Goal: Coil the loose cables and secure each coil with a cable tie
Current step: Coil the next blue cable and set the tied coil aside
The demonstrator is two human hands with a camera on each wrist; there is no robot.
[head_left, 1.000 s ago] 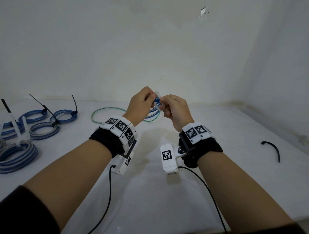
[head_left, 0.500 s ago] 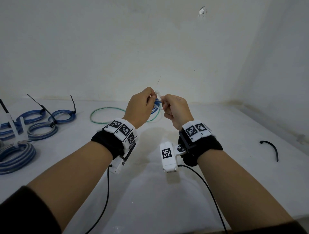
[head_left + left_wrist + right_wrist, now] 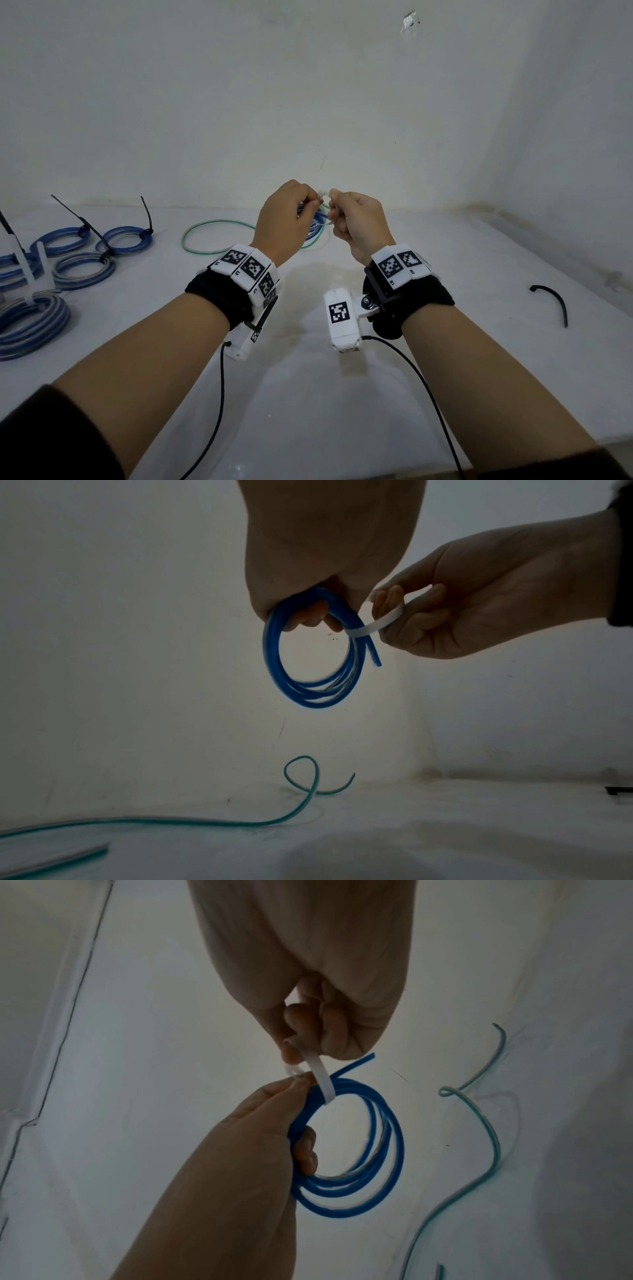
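My left hand (image 3: 284,219) holds a small blue cable coil (image 3: 315,693) up above the white table, fingers hooked through the ring. The blue cable coil (image 3: 363,1185) hangs below both hands; in the head view only a sliver of the blue cable coil (image 3: 318,219) shows between them. A white cable tie (image 3: 373,624) wraps round the coil's upper right side. My right hand (image 3: 356,226) pinches the white cable tie (image 3: 320,1077), whose strap loops back toward my left fingertips. The tie's head is hidden between the fingers.
A loose green cable (image 3: 212,236) lies on the table behind my hands. Several tied blue coils (image 3: 85,253) with black and white ties sit at the left. A black cable tie (image 3: 551,301) lies at the right, near the wall.
Both hands have risen a little and stayed close together. The blue coil is now more hidden behind them in the head view.
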